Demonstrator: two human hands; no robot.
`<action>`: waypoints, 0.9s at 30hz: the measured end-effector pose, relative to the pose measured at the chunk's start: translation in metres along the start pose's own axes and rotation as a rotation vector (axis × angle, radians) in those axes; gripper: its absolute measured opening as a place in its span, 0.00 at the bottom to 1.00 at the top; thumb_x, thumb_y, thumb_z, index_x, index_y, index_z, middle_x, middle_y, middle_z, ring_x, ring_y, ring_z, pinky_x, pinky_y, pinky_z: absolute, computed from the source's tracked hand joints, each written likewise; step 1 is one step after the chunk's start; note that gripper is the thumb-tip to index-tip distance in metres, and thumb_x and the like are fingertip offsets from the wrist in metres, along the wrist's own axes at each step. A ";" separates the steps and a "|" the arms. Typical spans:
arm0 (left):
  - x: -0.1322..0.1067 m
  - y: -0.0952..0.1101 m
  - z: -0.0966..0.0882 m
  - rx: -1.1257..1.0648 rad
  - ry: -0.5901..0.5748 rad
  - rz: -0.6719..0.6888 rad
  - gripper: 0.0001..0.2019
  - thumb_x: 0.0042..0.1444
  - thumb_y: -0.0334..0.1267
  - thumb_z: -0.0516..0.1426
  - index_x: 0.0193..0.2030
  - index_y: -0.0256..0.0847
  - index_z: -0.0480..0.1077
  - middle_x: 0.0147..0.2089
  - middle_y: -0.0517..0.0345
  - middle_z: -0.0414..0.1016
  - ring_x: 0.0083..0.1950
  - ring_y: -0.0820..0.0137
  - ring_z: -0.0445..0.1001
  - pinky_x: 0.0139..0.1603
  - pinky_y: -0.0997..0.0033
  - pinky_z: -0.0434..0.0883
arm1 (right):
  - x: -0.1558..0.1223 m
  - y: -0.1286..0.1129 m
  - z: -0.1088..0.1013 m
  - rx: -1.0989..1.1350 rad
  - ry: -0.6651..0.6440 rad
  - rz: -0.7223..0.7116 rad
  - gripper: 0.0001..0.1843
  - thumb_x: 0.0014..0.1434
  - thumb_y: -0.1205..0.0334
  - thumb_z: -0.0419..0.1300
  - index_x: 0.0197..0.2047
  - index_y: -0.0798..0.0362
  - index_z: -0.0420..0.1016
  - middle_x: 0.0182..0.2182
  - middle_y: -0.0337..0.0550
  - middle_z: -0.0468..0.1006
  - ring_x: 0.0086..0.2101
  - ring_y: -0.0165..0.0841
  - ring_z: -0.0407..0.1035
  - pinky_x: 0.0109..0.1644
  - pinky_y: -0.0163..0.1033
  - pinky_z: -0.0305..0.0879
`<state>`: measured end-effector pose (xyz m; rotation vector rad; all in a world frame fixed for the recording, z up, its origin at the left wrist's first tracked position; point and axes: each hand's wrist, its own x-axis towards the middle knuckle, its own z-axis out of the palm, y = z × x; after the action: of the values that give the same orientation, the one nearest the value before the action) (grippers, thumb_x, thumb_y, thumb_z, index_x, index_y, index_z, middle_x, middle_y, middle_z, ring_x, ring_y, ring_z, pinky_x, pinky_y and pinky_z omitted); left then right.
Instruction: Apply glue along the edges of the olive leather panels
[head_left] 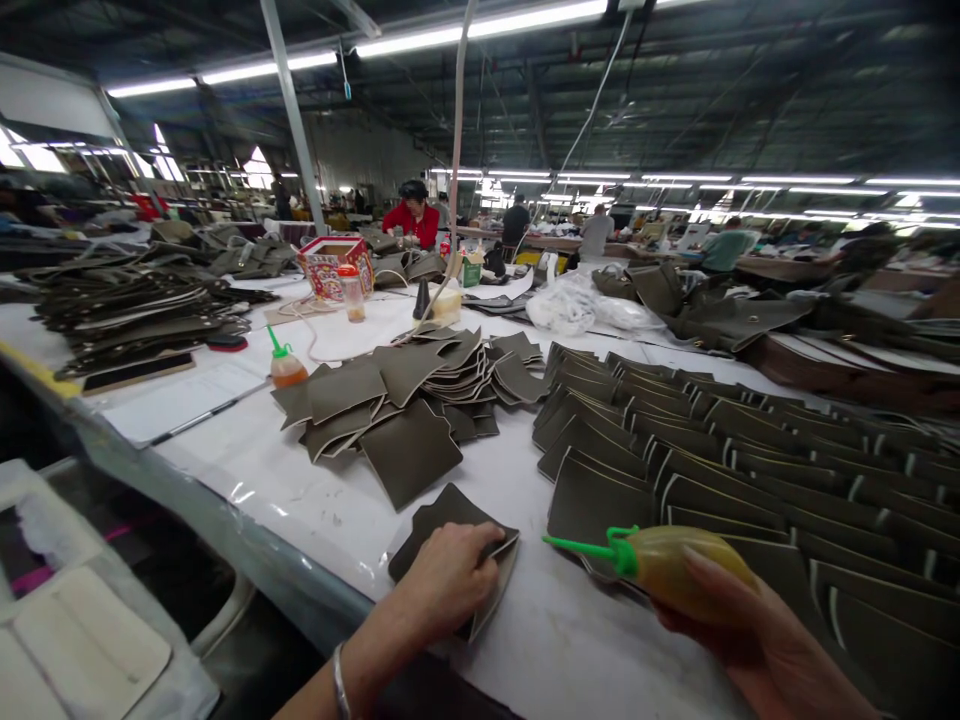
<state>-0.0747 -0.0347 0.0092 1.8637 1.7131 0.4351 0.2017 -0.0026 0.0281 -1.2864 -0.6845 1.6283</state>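
My right hand [750, 625] is wrapped round a squeeze bottle [686, 560] of yellowish liquid. Its long green nozzle points left, a little apart from the piece by my other hand. My left hand [450, 575], a metal bangle at the wrist, is closed over a dark olive leather piece [439, 510] at the table's front edge. This piece looks folded or doubled, with its pale inner side showing at the right. Just beyond lies a loose heap of similar leather pieces [412, 450]. Rows of overlapping pieces [712, 460] spread over the right side, partly behind the bottle.
On the white table [232, 465] stand a second green-tipped bottle [286, 365], a jar with an orange lid [351, 295] and a patterned red box [336, 268]. Stacked leather parts [135, 310] lie at left, clear plastic [566, 303] farther back. A person in red [420, 222] sits beyond.
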 end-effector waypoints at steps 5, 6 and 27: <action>0.000 -0.004 0.000 -0.050 0.031 0.005 0.24 0.53 0.31 0.50 0.54 0.47 0.75 0.40 0.58 0.81 0.37 0.66 0.77 0.43 0.70 0.70 | 0.006 -0.001 -0.010 -0.320 -0.153 -0.154 0.39 0.48 0.44 0.73 0.58 0.51 0.66 0.50 0.52 0.75 0.46 0.46 0.71 0.40 0.37 0.74; 0.000 -0.004 0.000 -0.052 0.031 0.005 0.24 0.53 0.31 0.50 0.54 0.47 0.75 0.40 0.58 0.81 0.36 0.66 0.77 0.43 0.70 0.70 | 0.007 0.000 -0.010 -0.348 -0.150 -0.168 0.43 0.46 0.43 0.73 0.60 0.49 0.63 0.50 0.52 0.75 0.46 0.47 0.71 0.41 0.37 0.74; 0.001 0.001 0.005 0.079 -0.022 -0.005 0.21 0.59 0.32 0.47 0.53 0.47 0.74 0.45 0.54 0.80 0.47 0.61 0.77 0.50 0.63 0.70 | 0.006 0.016 0.027 -1.044 -0.111 -0.960 0.27 0.56 0.40 0.64 0.52 0.45 0.65 0.40 0.42 0.75 0.33 0.40 0.73 0.31 0.37 0.74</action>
<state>-0.0712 -0.0346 0.0059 1.9118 1.7428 0.3487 0.1706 -0.0005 0.0201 -1.1780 -1.9994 0.4912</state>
